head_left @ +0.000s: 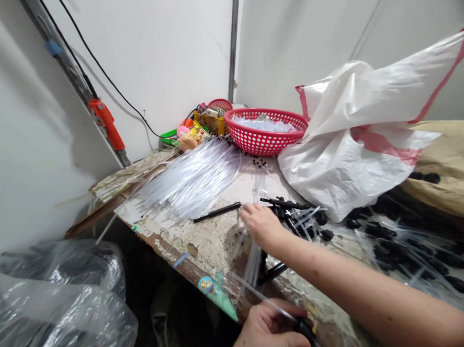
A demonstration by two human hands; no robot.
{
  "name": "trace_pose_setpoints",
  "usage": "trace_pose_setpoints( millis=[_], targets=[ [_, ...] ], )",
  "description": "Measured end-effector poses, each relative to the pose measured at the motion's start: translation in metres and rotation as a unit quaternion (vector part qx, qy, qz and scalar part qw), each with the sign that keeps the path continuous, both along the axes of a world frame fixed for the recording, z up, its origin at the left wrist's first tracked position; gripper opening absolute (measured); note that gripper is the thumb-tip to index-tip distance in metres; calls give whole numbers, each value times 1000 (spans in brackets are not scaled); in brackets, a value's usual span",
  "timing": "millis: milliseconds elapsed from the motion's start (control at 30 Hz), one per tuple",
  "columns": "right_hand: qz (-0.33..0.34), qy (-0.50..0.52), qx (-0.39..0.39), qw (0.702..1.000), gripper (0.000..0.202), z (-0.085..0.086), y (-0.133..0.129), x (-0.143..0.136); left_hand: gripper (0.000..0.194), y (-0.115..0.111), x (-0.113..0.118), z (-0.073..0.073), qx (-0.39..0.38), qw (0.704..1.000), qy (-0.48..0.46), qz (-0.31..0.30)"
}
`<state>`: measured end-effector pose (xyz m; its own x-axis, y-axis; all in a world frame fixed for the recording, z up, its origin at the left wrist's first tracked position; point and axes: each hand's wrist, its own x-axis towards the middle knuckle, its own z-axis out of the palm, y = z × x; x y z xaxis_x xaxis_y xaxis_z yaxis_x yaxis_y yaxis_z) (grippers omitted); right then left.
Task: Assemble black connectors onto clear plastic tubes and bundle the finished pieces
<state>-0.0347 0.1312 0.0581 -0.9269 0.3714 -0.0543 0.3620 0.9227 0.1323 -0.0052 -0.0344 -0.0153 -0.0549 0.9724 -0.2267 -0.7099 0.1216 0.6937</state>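
Note:
At the table's front edge my left hand (267,335) is closed round a black plastic part (304,330), from which a clear thin tube (264,296) sticks out to the upper left. My right hand (258,222) is over the middle of the table, its fingers bent together by the end of a black rod (218,212); whether it grips anything is not clear. Several clear tubes (253,266) lie below it. Just right of this hand is a pile of black parts with tubes (292,219). A large bundle of clear tubes (194,176) lies to the left.
A red basket (265,141) of clear pieces stands at the back, beside a white sack (342,164). Small coloured items and a yellow basket (215,124) are behind the bundle. More black parts (427,253) lie at right. Clear plastic bags (59,299) hang low at left.

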Motion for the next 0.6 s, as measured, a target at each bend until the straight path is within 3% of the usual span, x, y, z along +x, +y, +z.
trace_pose_setpoints(
  millis=[167,333,467,600],
  targets=[
    [-88,17,24,996,28,-6,39,13,36,-1,0,-2,1,1000,-8,-5],
    [-88,0,27,996,20,-11,67,35,36,0,2,-4,26,1000,-17,-1],
    [-67,-12,20,998,20,-5,66,41,37,0,4,-3,17,1000,-22,7],
    [-34,-2,3,999,21,0,39,23,37,0,3,0,-1,1000,-8,4]
  ],
)
